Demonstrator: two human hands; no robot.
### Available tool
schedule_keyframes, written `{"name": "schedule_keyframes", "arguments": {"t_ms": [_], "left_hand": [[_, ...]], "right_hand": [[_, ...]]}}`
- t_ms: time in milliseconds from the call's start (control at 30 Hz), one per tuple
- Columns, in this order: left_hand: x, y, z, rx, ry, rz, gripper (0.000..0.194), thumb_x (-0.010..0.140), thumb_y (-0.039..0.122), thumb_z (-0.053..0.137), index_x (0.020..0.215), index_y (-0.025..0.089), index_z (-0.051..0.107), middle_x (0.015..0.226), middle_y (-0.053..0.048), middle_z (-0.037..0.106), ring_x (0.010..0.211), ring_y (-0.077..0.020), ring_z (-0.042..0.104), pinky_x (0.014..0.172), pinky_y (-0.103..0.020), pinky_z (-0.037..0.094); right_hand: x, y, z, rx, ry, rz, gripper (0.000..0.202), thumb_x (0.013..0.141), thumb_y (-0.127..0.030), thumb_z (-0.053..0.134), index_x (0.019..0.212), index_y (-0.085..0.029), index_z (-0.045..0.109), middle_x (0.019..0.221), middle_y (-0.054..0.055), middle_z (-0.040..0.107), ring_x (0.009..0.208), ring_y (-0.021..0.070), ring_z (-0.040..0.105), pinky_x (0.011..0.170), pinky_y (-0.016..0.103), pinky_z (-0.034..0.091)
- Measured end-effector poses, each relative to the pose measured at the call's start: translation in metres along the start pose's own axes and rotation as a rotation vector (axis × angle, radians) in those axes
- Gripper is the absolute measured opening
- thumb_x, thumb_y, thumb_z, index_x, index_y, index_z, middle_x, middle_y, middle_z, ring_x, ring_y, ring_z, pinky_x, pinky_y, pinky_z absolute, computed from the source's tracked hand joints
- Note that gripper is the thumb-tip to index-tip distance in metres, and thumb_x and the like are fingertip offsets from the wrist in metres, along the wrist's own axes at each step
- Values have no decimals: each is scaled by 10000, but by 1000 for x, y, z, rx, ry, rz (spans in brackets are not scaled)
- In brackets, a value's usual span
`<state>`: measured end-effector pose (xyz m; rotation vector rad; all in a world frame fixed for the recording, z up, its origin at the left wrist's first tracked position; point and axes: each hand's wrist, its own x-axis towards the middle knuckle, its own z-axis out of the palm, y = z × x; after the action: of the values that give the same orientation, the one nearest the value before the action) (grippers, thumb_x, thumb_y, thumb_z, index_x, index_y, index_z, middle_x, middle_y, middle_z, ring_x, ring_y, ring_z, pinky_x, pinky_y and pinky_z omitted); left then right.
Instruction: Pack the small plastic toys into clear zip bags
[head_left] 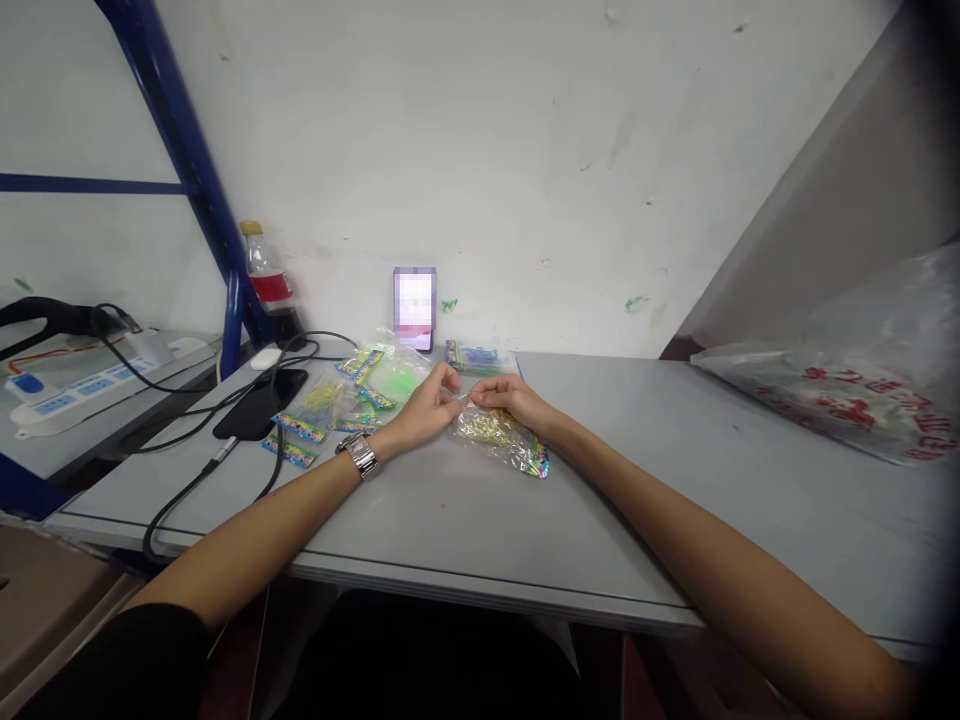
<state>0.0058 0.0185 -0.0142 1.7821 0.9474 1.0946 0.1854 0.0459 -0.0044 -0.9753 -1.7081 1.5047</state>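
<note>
A clear plastic bag (495,432) with yellowish contents lies on the table just below my hands, its colourful printed strip at the lower right. My right hand (514,398) is closed in a pinch at the bag's upper edge. Beside it my left hand (429,408), with a metal watch on the wrist, also pinches at the upper left corner of this bag. The fingertips nearly meet there, and a small pale bit shows between them. To the left of my left hand lie several similar bags, among them one with bright green contents (401,382) and one with yellow contents (322,395).
Against the wall leans a lit phone (415,308). Behind my hands lies a flat bag with blue contents (480,357). On the left are a dark phone (260,404), black cables, a bottle (268,270) and a power strip (112,383). A large plastic sack (840,380) stands right.
</note>
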Motion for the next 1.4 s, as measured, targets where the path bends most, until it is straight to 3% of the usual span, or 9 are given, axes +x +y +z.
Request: {"name": "schedule_keyframes", "arguments": {"t_ms": [200, 300, 367, 500, 800, 1033, 1167, 1400], "left_hand": [[1, 1, 0, 102, 115, 26, 230, 699, 28, 484, 837, 195, 406, 761, 44, 481, 579, -73, 536, 562, -214, 393], [0, 5, 1, 209, 183, 7, 121, 773, 121, 522, 795, 190, 426, 705, 32, 493, 592, -97, 513, 569, -233, 380], [-2, 8, 3, 308, 214, 15, 149, 822, 232, 547, 742, 188, 429, 672, 22, 487, 593, -108, 472, 571, -247, 356], [-5, 11, 6, 433, 156, 42, 289, 839, 379, 567, 678, 187, 423, 636, 19, 479, 593, -119, 423, 569, -257, 315], [-3, 6, 4, 512, 106, 58, 206, 846, 212, 480, 655, 189, 406, 626, 22, 487, 603, -127, 429, 576, -261, 293], [-5, 7, 4, 454, 91, 10, 355, 891, 498, 476, 716, 195, 417, 637, 21, 487, 591, -131, 419, 560, -265, 288], [-4, 6, 3, 434, 27, 55, 302, 926, 429, 425, 736, 196, 406, 657, 24, 481, 620, -135, 429, 581, -266, 292], [-4, 7, 2, 472, 39, 88, 245, 930, 320, 397, 718, 199, 387, 641, 25, 459, 618, -139, 424, 588, -277, 295]], "right_hand": [[0, -1, 0, -18, 29, -25, 145, 615, -289, 669, 648, -148, 659, 549, -16, 532, 501, 97, 406, 502, 262, 260], [0, 0, 0, -16, 86, -50, 161, 600, -298, 680, 649, -145, 666, 588, -2, 566, 546, 110, 443, 530, 265, 289], [0, 0, 1, -20, 117, -62, 159, 603, -299, 682, 651, -147, 671, 568, -9, 549, 548, 111, 435, 535, 265, 291], [1, 3, 2, -35, 103, -90, 142, 622, -293, 678, 659, -156, 679, 538, -13, 527, 529, 109, 407, 514, 264, 275], [-1, 2, 3, -62, 89, -65, 159, 656, -310, 692, 692, -155, 685, 547, 0, 551, 501, 112, 418, 472, 262, 276], [-3, -3, 3, -10, 6, -64, 164, 665, -295, 676, 729, -147, 704, 583, 12, 592, 532, 116, 455, 508, 263, 320], [-2, 0, 1, 68, -17, -50, 185, 646, -312, 697, 721, -143, 696, 609, 14, 597, 565, 123, 487, 531, 261, 335], [-4, -4, -2, -48, 5, -49, 199, 643, -341, 690, 675, -149, 650, 545, -26, 484, 504, 88, 362, 493, 256, 230]]}}
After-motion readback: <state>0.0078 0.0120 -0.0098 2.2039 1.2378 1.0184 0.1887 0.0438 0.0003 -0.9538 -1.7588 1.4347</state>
